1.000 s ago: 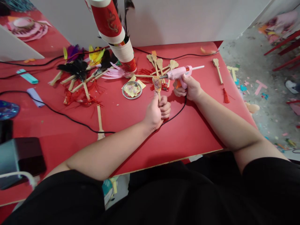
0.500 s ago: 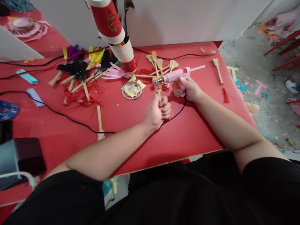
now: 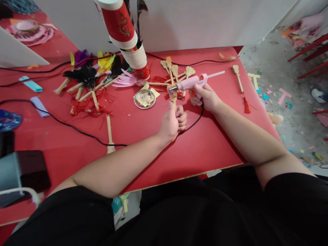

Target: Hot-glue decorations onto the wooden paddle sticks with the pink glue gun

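My left hand point(image 3: 172, 122) is wrapped round the handle of a wooden fan handle point(image 3: 173, 93), held upright with its broad, glue-streaked head at the top. In my right hand point(image 3: 205, 97) is a pink hot glue gun point(image 3: 189, 83), its metal nozzle at the head of that handle. A clear glue stick point(image 3: 215, 74) pokes out of the gun's back. Just beyond lie several similar wooden handles point(image 3: 175, 71) with red tassels. A round dish point(image 3: 145, 99) with yellowish scraps sits left of my hands.
Black and coloured feather pieces point(image 3: 85, 77) on wooden handles lie at the left. Stacked paper cups point(image 3: 134, 58) stand at the back. A black cord point(image 3: 84, 134) crosses the red table point(image 3: 205, 143). One tasselled handle point(image 3: 238, 78) lies near the right edge; a dark box point(image 3: 32, 171) stands front left.
Both hands keep nearly the same place. The glue gun's nozzle has shifted very slightly at the head of the wooden handle.
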Motion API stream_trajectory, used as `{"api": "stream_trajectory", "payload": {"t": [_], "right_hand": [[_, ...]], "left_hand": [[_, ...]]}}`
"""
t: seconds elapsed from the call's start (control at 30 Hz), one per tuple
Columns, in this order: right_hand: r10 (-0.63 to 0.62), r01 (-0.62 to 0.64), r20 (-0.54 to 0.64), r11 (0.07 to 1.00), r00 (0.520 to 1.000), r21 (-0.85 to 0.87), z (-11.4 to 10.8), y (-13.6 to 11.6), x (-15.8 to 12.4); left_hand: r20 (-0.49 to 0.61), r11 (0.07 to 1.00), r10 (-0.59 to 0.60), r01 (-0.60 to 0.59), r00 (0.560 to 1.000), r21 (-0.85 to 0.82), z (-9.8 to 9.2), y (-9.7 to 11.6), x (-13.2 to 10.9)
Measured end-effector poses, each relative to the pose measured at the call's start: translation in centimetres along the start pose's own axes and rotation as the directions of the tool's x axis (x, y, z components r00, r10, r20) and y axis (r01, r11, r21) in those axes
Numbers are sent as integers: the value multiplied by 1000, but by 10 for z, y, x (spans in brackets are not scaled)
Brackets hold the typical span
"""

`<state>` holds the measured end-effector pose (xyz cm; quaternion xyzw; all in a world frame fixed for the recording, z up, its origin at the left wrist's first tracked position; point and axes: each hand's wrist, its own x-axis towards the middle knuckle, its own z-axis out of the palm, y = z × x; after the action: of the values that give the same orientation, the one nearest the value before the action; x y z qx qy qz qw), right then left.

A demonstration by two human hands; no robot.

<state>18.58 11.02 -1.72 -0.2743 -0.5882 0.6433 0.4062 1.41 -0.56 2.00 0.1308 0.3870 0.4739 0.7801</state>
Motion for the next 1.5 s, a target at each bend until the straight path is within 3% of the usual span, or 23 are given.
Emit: {"api": "stream_trajectory", "payload": {"t": [0.63,1.5], "right_hand": [[-24,21,-26,994,999,-105,-4,9,3],[-23,7,-61,969,998,-249,-5,9,2]], "left_hand": [[-66,999,41,-39,997,24,2,0,2],[-52,998,58,-56,997,36,2,0,1]]}}
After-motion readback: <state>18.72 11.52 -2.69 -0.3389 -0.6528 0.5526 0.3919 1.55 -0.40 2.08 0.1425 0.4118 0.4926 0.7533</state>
